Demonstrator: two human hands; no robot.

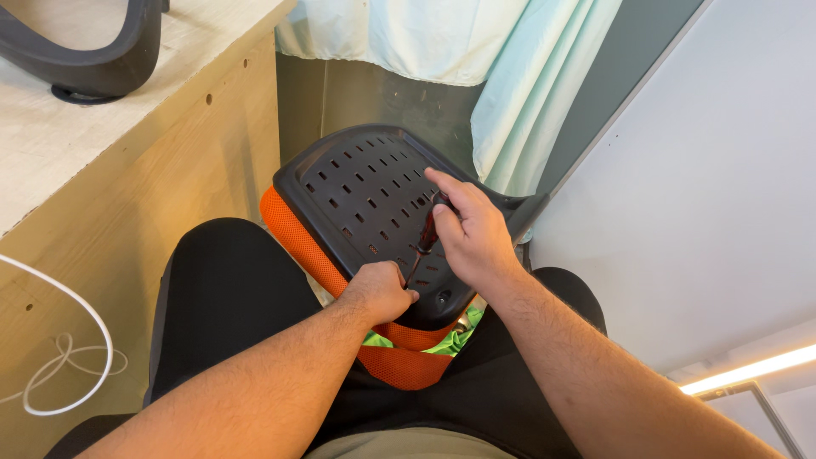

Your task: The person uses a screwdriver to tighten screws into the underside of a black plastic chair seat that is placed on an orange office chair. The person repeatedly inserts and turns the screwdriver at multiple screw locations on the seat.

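Seat shell: a black plastic chair panel [361,200] with rows of small rectangular slots is shown resting across the person's lap, tilted so that its slotted face is turned upward and toward the camera.
Orange padding: an orange mesh cushion [299,240] is seen beneath the panel, projecting along its left edge and again below its near edge.
Right hand: the right hand [472,231] is laid on the right part of the panel; its fingers are curled closed around the dark red handle of a screwdriver [426,234], with the forefinger stretched along the top.
Screwdriver: the tool is held slanting downward and leftward, its thin shaft directed at the lower edge of the panel, just beside the left hand; the tip itself cannot be made out.
Left hand: the left hand [380,291] is closed into a fist at the near edge of the panel, touching panel and orange mesh; whether anything is pinched inside the fist cannot be told.
Green item: a patch of bright green material [450,338] is visible under the panel, between the forearms.
Workbench: a pale wooden bench [127,161] stands at the left, carrying a curved black part [93,51] on top.
Cable: a white cable [59,357] is looped against the bench front.
Backdrop: a pale green curtain [510,76] hangs behind the panel.
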